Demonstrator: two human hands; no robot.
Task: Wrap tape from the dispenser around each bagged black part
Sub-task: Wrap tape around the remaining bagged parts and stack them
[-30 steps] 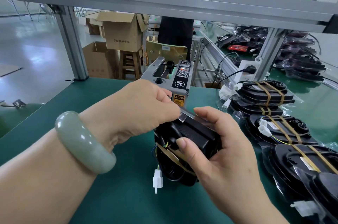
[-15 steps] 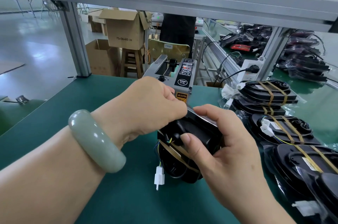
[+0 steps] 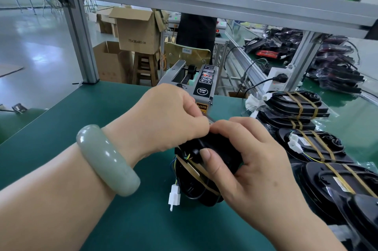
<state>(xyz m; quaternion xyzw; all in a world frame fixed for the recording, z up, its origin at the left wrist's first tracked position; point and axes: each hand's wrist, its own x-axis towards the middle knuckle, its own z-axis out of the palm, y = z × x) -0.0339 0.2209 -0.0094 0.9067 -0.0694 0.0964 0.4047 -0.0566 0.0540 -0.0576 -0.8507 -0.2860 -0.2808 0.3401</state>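
Bench [image 3: 114,107]: green mat surface under an aluminium frame.
Tape dispenser [image 3: 201,85]: grey machine with a black label panel, at the far edge of the bench, just behind the hands.
Bagged black part [image 3: 206,189]: at bench centre, below and between both hands; tan tape bands already cross it, and a white connector [image 3: 174,197] hangs from its wires at the left.
Left hand [image 3: 169,115]: grip pinched together at the part's top edge, apparently on a tape strip, though the strip is barely visible; a jade bangle [image 3: 106,160] circles the wrist.
Right hand [image 3: 251,160]: grip clamped on the part, thumb pressed against its near face, fingers curled over the top.
Taped parts [image 3: 298,105]: stacked in a row along the right side of the bench.
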